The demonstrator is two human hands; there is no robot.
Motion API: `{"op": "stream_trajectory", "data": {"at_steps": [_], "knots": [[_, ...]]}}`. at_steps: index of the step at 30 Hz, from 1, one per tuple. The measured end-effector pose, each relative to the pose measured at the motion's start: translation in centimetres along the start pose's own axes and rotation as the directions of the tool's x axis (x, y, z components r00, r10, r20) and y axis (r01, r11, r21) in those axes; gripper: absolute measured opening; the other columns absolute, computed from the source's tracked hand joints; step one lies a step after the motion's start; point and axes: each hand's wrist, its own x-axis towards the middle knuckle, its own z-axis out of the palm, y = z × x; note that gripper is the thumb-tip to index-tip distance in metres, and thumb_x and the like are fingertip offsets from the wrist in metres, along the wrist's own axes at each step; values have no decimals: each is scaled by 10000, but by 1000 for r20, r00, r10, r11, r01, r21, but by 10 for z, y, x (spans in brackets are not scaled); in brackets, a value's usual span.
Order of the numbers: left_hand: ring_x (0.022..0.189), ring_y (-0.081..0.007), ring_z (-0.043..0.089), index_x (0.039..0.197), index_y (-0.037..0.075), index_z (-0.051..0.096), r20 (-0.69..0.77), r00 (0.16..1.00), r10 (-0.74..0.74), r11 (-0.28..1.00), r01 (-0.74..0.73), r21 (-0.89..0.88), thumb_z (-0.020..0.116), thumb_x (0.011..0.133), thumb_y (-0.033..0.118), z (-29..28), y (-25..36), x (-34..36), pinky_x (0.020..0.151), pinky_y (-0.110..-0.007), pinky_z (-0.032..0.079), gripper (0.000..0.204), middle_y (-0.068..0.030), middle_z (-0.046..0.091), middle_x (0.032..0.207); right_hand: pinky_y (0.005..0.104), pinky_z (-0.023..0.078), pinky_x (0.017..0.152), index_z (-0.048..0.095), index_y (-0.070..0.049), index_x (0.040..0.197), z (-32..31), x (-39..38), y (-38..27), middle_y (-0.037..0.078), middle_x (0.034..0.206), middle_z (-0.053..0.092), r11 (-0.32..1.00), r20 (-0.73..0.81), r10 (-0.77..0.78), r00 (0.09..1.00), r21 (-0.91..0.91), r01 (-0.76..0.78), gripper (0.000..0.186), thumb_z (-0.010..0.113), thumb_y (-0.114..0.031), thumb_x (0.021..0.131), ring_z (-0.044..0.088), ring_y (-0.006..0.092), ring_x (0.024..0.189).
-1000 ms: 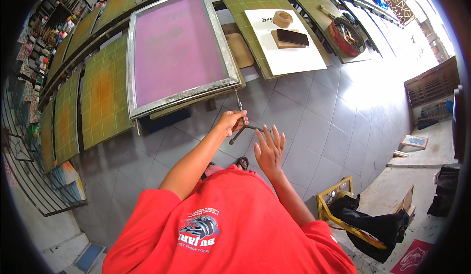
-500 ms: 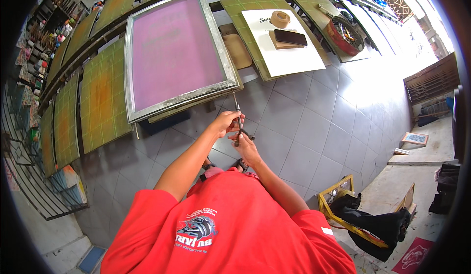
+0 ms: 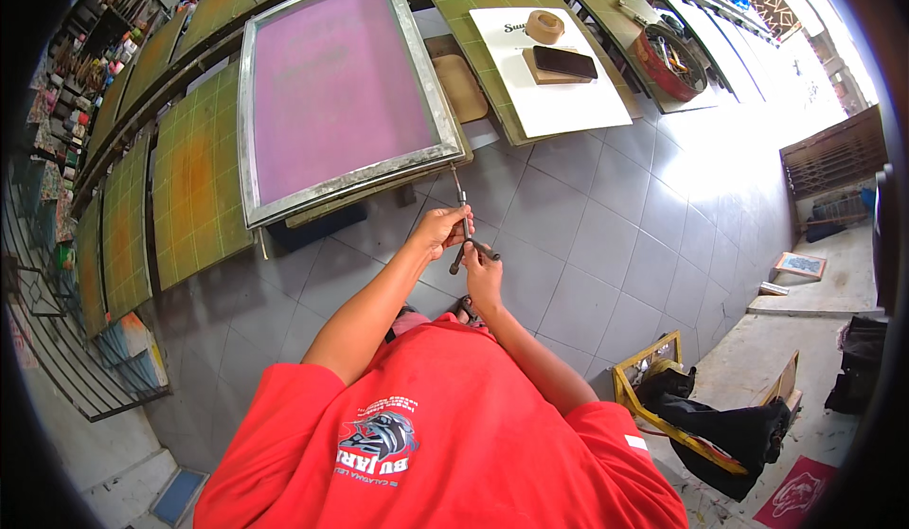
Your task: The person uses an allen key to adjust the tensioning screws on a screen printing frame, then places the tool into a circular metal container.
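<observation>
Off the four o'clock corner of the pink screen [image 3: 343, 93], the wrench [image 3: 462, 199] points toward twelve, the nearer left hand [image 3: 441, 232] curled round its shaft, right hand [image 3: 485, 283] gripping the branched handle [image 3: 455, 267] at six.

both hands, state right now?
Left hand: closed, holding the Y-shaped socket wrench by its shaft.
Right hand: closed, holding that wrench's branching end.

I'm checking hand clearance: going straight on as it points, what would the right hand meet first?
Past the wrench it grips, the right hand would probably meet the left hand first, though depth is hard to judge.
</observation>
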Motion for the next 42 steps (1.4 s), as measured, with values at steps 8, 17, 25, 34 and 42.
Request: {"op": "stream_trajectory", "data": {"at_steps": [8,17,25,34,42], "knots": [[715,-129,630,935,48,608,24,998,-62,998,62,11,601,905,250,8,11,0,665,-266,541,204,-43,644,836,266,418,594,541,-55,790,0,15,-21,5,633,512,438,299,393,870,771,-463,371,410,-357,963,476,127,567],[772,-152,652,952,46,606,-45,998,42,999,-40,25,587,914,259,8,0,2,682,-272,551,217,-43,648,858,312,439,647,570,-17,867,-21,4,0,69,746,555,789,147,310,939,511,-341,384,470,-383,926,522,193,678],[680,-137,640,912,53,608,-142,988,65,997,-60,37,624,892,235,15,0,3,617,-262,544,184,-38,643,783,317,463,673,561,-24,1034,-10,12,-7,71,821,613,919,51,252,966,301,-255,340,498,-343,935,579,197,719],[899,-215,648,1034,-8,566,68,997,-23,1000,23,-3,519,949,228,12,6,1,784,-326,549,256,-118,646,949,322,446,621,544,-58,900,-24,23,8,80,766,571,242,580,454,677,651,-720,247,496,-298,939,562,187,685],[907,-222,652,1024,-10,568,6,1000,-2,1000,2,-4,514,951,214,15,-1,6,771,-324,552,242,-120,649,947,377,475,716,543,36,1055,-20,-7,-20,141,754,573,876,-63,-347,936,-377,300,348,605,-255,874,596,293,752]]}}
